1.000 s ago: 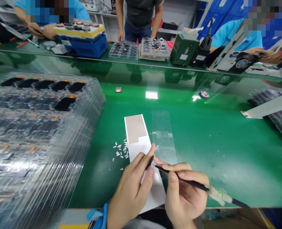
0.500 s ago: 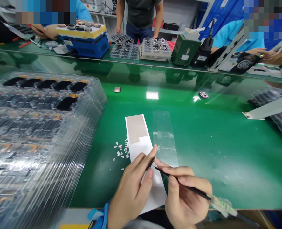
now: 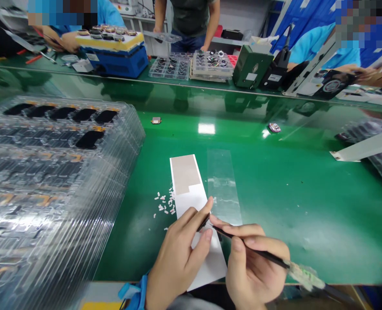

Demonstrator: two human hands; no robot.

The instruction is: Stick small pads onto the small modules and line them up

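While our 2 hands work close together at bottom centre, our left hand (image 3: 178, 254) pinches a small black piece (image 3: 204, 222), and our right hand (image 3: 255, 267) grips black tweezers (image 3: 266, 254), their tip at that piece. Beneath lies 1 white strip (image 3: 215, 262) bearing 1 tan patch (image 3: 184, 173), beside 1 clear film strip (image 3: 223, 185).
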